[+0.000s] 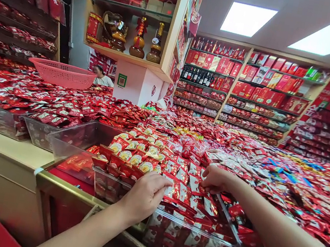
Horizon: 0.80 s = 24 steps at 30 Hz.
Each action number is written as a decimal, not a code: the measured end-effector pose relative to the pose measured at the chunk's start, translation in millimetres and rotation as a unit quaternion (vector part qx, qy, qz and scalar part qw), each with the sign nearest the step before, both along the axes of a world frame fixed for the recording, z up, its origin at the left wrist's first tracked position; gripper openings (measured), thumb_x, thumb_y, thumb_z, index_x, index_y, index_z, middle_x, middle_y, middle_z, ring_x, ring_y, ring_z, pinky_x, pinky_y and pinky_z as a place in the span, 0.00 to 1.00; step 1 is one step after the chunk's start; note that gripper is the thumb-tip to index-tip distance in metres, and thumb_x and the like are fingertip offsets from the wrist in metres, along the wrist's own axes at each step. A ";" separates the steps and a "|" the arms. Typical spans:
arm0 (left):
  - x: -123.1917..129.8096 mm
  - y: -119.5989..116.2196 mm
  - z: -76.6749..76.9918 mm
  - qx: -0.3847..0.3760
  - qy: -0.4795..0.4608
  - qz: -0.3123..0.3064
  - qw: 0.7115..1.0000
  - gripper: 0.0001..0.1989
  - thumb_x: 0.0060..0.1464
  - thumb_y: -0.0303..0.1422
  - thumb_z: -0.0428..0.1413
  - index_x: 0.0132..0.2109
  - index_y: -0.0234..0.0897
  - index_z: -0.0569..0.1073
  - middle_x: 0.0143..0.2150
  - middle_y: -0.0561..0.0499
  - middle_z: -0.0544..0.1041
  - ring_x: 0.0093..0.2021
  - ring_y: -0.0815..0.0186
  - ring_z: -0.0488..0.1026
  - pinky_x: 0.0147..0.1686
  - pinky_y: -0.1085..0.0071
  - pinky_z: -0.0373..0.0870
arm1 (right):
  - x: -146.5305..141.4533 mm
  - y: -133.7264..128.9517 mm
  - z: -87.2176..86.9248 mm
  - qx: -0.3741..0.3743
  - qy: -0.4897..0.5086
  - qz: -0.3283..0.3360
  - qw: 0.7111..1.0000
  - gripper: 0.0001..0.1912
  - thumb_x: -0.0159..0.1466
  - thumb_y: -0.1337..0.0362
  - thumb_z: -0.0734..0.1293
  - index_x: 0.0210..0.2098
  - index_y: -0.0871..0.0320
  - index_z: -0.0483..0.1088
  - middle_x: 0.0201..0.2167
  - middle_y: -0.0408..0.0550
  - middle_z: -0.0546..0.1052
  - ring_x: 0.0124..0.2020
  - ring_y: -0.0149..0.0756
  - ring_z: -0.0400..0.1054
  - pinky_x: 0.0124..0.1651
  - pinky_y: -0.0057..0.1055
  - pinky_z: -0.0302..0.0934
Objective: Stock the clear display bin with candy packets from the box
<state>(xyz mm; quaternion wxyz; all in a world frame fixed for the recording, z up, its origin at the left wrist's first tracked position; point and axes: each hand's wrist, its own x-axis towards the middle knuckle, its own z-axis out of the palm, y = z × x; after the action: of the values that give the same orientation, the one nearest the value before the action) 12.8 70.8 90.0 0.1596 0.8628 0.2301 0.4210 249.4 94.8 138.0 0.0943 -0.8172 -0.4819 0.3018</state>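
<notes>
A clear plastic bin [191, 226] in front of me holds rows of small red-and-white snack packets [183, 192]. My left hand [146, 197] is over the bin's left side, fingers curled together, with the fingertips pinching at the edge of a red-and-white packet. Farther back on the right, my right hand [216, 179] has its fingers closed on another red-and-white packet [196, 185]; part of the grip is hidden behind the hand. Just left of these lie red-and-gold packets [136, 159] in the neighbouring bin, close to my left hand.
A partly filled clear bin [68, 145] stands to the left, beside bins heaped with dark red packets [58, 115]. Many loose packets [282, 182] spread rightward. A pink basket [61, 74] rests on the heap. Shelves [232, 84] line the back, and a person [104, 78] is beyond the display.
</notes>
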 end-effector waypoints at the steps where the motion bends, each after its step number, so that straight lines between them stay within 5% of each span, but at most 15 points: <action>1: -0.3 -0.4 0.1 0.001 0.000 0.001 1.000 0.12 0.54 0.25 0.45 0.41 0.37 0.71 0.36 0.50 0.74 0.38 0.67 0.68 0.42 0.69 0.64 | -0.4 0.2 0.0 0.007 -0.018 0.011 1.000 0.05 0.61 0.67 0.61 0.31 0.63 0.67 0.24 0.40 0.71 0.21 0.24 0.64 0.24 0.24 0.62; 4: -0.8 -1.5 0.2 0.004 0.000 0.003 1.000 0.11 0.54 0.25 0.45 0.40 0.36 0.71 0.35 0.50 0.74 0.38 0.67 0.68 0.41 0.69 0.64 | -0.7 -0.5 4.9 0.041 -0.091 0.065 0.993 0.05 0.58 0.68 0.64 0.34 0.62 0.67 0.29 0.45 0.71 0.27 0.29 0.66 0.29 0.29 0.63; 8: -0.6 -1.5 0.0 0.008 -0.003 0.001 1.000 0.11 0.54 0.25 0.45 0.40 0.35 0.71 0.36 0.50 0.74 0.38 0.67 0.67 0.42 0.69 0.64 | -3.6 -8.1 7.8 0.076 -0.176 0.195 0.962 0.27 0.40 0.75 0.72 0.41 0.60 0.67 0.41 0.52 0.68 0.40 0.42 0.64 0.40 0.35 0.60; 11: -0.5 -0.7 -0.2 0.010 -0.002 -0.003 1.000 0.11 0.54 0.25 0.46 0.41 0.35 0.71 0.36 0.50 0.74 0.38 0.67 0.67 0.42 0.69 0.64 | -9.1 -15.0 2.1 0.073 -0.212 0.270 0.936 0.37 0.35 0.75 0.72 0.46 0.59 0.65 0.47 0.55 0.63 0.44 0.47 0.62 0.42 0.35 0.58; 18: -0.7 0.8 -1.9 0.015 -0.005 -0.004 1.000 0.10 0.54 0.24 0.46 0.40 0.34 0.70 0.36 0.49 0.74 0.38 0.67 0.67 0.41 0.69 0.63 | -17.3 -17.5 0.2 0.092 -0.288 0.339 0.891 0.33 0.41 0.66 0.70 0.46 0.67 0.64 0.43 0.61 0.66 0.45 0.50 0.60 0.45 0.37 0.57; 24: 0.2 0.9 -2.5 0.022 -0.008 -0.004 1.000 0.10 0.53 0.23 0.46 0.39 0.33 0.70 0.36 0.49 0.74 0.38 0.68 0.67 0.41 0.70 0.63 | -15.6 -14.0 -2.6 0.099 -0.307 0.336 0.885 0.34 0.42 0.65 0.71 0.48 0.70 0.63 0.43 0.64 0.69 0.45 0.52 0.62 0.46 0.38 0.57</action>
<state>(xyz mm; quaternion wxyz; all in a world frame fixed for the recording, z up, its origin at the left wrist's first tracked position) 12.9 71.7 87.5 0.1439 0.8636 0.2163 0.4322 233.9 80.8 135.4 -0.0851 -0.6448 -0.7596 -0.0001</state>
